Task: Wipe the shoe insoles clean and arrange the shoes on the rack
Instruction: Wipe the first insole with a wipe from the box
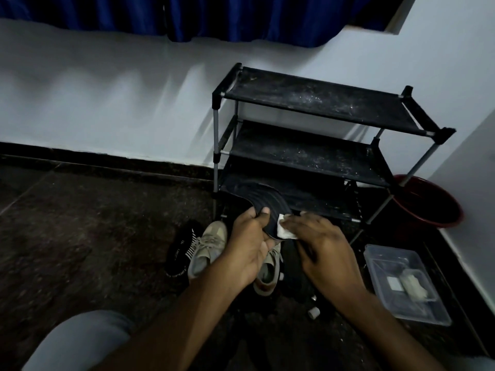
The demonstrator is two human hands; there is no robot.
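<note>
Bare forearms behind the left hand (249,253) and right hand (330,254) — one knee (80,341) in pale grey trouser cloth.

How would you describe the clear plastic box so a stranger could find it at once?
Start at the black shoe rack. On the floor to its right sits the clear plastic box. Unlike the round red basin nearby, it is rectangular.

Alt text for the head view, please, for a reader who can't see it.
The left hand grips a black insole while the right hand presses a white wipe against it. Behind stands a black shoe rack; beige sneakers lie below.
</note>
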